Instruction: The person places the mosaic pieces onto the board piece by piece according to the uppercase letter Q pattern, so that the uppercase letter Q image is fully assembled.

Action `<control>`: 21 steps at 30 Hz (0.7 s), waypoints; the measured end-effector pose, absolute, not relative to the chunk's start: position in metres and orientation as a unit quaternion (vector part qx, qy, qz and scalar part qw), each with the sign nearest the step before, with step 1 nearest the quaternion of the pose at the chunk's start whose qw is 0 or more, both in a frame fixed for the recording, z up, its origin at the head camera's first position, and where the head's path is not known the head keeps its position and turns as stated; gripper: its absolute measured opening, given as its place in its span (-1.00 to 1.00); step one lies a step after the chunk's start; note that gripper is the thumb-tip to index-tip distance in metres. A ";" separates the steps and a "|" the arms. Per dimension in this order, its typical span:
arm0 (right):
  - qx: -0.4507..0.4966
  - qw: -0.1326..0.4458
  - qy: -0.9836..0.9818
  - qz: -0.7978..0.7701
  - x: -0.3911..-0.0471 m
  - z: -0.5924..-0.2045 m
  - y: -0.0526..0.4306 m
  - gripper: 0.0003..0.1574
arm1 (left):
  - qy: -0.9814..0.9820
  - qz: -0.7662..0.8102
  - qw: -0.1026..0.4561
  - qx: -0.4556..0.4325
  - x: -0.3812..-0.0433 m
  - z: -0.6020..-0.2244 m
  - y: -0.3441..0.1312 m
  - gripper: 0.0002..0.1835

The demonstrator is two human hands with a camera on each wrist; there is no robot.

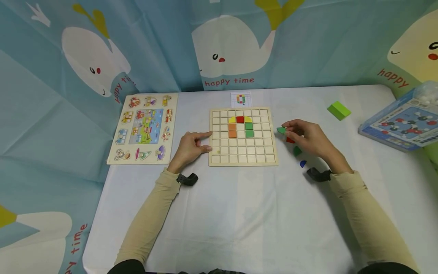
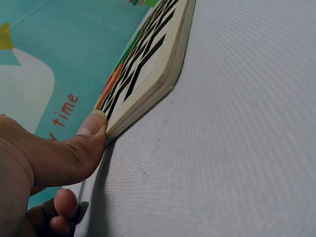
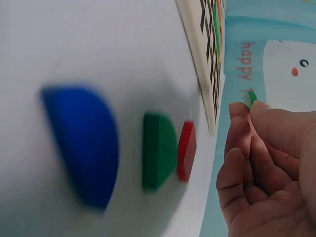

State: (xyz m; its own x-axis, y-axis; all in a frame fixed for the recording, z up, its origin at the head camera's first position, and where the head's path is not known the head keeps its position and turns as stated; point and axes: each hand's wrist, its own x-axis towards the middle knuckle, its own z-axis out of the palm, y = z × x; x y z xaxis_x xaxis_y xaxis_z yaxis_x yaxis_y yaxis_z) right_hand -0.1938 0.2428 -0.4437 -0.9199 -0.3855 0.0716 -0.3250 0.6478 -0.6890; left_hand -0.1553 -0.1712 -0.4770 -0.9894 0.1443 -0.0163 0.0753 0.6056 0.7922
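A square wooden grid board lies mid-table with red, yellow, orange and green pieces forming an arch in its cells. At the board's left edge rest the thumb and index finger of my left hand; the left wrist view has the thumb against the rim. Right of the board, my right hand pinches a small green piece between thumb and index finger. Below that hand on the table lie a red piece, a green block with a curved side and a blue half-round block.
Behind the board lies a small pattern card. A wooden picture puzzle occupies the left side. To the right are a light green block and a blue box. A whale-print curtain hangs along the table's back and left.
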 end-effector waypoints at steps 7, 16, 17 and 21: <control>-0.210 0.062 0.893 -0.393 -0.199 -0.442 0.222 -0.66 | 0.897 0.436 0.038 0.062 -0.155 -0.478 -0.171 -0.42; -0.228 0.054 0.884 -0.403 -0.208 -0.443 0.198 -0.68 | 0.897 0.437 0.032 0.067 -0.155 -0.478 -0.171 -0.41; -0.234 0.055 0.882 -0.406 -0.209 -0.443 0.196 -0.68 | 0.896 0.437 0.032 0.067 -0.155 -0.478 -0.171 -0.41; -0.247 0.063 0.877 -0.408 -0.211 -0.443 0.188 -0.65 | 0.895 0.439 0.030 0.073 -0.155 -0.478 -0.171 -0.41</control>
